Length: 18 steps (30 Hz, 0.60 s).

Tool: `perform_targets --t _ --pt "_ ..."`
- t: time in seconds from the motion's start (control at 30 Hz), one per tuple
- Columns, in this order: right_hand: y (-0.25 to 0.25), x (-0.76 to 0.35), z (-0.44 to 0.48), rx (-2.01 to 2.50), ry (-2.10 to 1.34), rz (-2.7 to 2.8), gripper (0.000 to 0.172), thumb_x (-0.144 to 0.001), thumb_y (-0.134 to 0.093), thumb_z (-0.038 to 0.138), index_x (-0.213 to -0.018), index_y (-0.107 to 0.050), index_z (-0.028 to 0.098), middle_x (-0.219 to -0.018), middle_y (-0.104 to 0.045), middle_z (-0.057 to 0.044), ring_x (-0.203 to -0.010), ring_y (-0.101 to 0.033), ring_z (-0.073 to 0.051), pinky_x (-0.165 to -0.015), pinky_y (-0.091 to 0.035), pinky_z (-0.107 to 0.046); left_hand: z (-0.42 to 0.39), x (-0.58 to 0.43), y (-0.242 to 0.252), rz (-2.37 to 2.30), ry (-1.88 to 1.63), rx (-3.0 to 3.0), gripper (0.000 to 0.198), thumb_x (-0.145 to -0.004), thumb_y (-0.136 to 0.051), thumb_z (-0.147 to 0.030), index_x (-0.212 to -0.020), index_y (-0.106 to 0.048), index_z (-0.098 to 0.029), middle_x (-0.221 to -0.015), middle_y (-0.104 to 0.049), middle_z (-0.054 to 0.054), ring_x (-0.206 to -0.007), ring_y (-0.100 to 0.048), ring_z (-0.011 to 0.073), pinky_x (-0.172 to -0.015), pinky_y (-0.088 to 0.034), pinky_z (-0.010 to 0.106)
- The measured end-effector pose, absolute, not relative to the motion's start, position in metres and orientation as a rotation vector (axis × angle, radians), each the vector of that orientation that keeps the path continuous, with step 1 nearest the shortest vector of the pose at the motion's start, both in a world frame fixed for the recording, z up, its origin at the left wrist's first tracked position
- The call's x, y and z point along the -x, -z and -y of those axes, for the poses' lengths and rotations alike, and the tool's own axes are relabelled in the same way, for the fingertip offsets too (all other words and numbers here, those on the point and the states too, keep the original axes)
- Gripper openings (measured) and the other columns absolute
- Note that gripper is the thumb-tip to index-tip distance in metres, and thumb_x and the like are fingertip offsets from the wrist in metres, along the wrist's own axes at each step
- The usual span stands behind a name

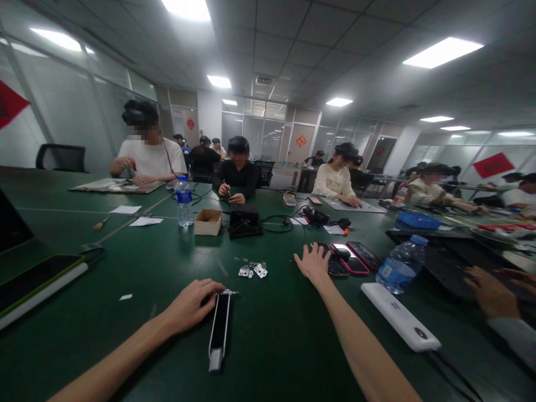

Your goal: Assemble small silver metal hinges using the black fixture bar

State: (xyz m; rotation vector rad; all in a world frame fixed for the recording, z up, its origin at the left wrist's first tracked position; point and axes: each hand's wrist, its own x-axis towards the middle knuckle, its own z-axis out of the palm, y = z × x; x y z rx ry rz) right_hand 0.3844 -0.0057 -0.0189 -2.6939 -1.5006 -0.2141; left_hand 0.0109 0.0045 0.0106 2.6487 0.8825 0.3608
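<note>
My left hand point(195, 306) is closed at the far end of a long, narrow device point(213, 357) with a white frame and a dark middle, which lies on the green table. A thin metal rod sticks out to the right at that end. My right hand point(313, 263) lies with fingers spread and palm down, its fingertips beside the leftmost of several phones point(337, 267). Between and beyond my hands sit small white metal brackets point(245, 272) and tiny loose metal parts.
Beyond are a water bottle point(184, 204), an open cardboard box point(208, 222) and a black block point(245, 215) with cables. To the right are a tipped bottle point(402, 265), a white power bank point(400, 317) and another person's hands point(489, 290). Several people sit around the table.
</note>
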Motion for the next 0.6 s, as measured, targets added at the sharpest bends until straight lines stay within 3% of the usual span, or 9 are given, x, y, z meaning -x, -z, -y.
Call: perform_targets --t 0.17,0.3,0.6 --pt "0.014 -0.368 0.006 2.588 0.289 1.763 0.043 -0.092 -0.034 0.030 -0.130 -0.046 0.012 -0.140 -0.034 -0.020 -0.131 -0.024 -0.034 -0.104 -0.011 -0.053 -0.004 -0.010 -0.010 -0.891 -0.373 -2.633 0.031 -0.090 -0.036 -0.024 -0.112 -0.058 -0.020 -0.104 -0.062 0.006 -0.089 -0.057 0.0189 -0.080 -0.046 0.031" --pt "0.014 -0.356 0.004 2.499 0.364 1.915 0.046 -0.083 -0.045 0.009 -0.128 -0.048 0.017 -0.142 -0.034 -0.014 -0.134 -0.022 -0.029 -0.107 -0.011 -0.048 -0.007 -0.009 -0.007 -0.878 -0.372 -2.630 0.031 -0.090 -0.036 -0.025 -0.112 -0.058 -0.021 -0.104 -0.062 0.005 -0.089 -0.057 0.0192 -0.080 -0.045 0.031" --pt "0.014 -0.358 0.003 2.484 0.383 1.972 0.051 -0.079 -0.044 0.003 -0.128 -0.048 0.016 -0.141 -0.036 -0.015 -0.132 -0.025 -0.029 -0.106 -0.016 -0.048 -0.010 -0.009 -0.003 -0.871 -0.361 -2.649 0.031 -0.091 -0.035 -0.024 -0.113 -0.057 -0.021 -0.103 -0.061 0.005 -0.087 -0.057 0.0181 -0.078 -0.045 0.030"
